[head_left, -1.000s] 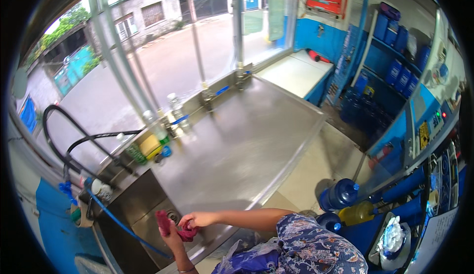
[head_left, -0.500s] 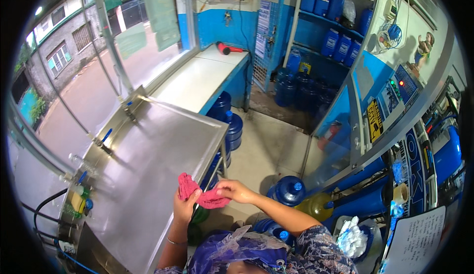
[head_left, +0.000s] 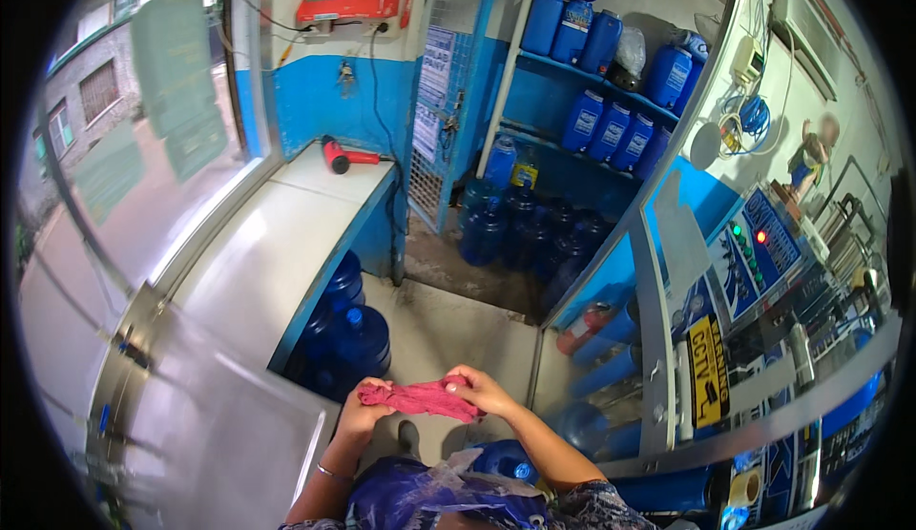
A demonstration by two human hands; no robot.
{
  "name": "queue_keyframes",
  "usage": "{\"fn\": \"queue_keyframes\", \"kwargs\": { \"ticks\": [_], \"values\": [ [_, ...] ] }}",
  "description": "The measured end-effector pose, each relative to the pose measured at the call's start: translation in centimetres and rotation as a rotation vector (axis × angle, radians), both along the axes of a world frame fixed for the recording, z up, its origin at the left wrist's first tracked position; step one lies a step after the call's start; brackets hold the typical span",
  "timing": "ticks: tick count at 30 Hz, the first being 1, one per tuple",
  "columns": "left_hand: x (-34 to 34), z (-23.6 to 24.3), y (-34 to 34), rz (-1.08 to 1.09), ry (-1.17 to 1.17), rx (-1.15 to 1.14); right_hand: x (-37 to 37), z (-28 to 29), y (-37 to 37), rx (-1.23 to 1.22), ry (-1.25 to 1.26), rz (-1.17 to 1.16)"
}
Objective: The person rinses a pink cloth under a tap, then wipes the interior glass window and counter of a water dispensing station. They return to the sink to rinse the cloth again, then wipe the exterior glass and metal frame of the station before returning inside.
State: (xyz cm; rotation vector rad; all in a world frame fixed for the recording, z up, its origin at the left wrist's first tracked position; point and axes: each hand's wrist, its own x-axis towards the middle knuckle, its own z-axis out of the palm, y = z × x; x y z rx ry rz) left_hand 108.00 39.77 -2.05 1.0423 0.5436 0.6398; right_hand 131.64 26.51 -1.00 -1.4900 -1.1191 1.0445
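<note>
A crumpled pink cloth (head_left: 418, 398) is stretched sideways between my two hands, low in the middle of the head view. My left hand (head_left: 367, 406) grips its left end, beside the stainless steel counter (head_left: 239, 435), and a band circles that wrist. My right hand (head_left: 474, 392) is closed on the cloth's right end, with the thumb on top. Under my forearms a clear plastic bag over something purple (head_left: 439, 492) covers part of my body.
A white counter (head_left: 267, 234) carries a red hairdryer (head_left: 339, 158), with blue bottles (head_left: 358, 339) beneath. Blue jugs fill shelves (head_left: 620, 91) behind an open mesh door (head_left: 429, 129). A glass partition with metal frame (head_left: 654, 368) and a control panel (head_left: 754, 249) stand at the right.
The view has swung from the window and sink toward the shelves and doorway. My hands have left the sink area and now hold the cloth stretched out horizontally above the floor beside the counter.
</note>
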Motion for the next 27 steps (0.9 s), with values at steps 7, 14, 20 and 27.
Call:
{"fn": "queue_keyframes", "kwargs": {
  "ticks": [7,14,20,27],
  "values": [
    [14.5,2.3,13.0,-0.233,-0.301,-0.344,14.4,1.9,9.7,-0.072,0.081,0.006],
    [31.2,2.4,22.6,-0.510,0.026,0.182,30.6,3.2,16.8,0.077,-0.215,-0.129],
    [43.9,4.9,30.0,-0.578,0.115,0.181,45.4,7.6,28.4,-0.034,0.020,0.091],
    [54.9,4.8,37.9,-0.205,0.583,0.393,56.2,7.8,46.0,-0.021,-0.290,0.384]
  ]
}}
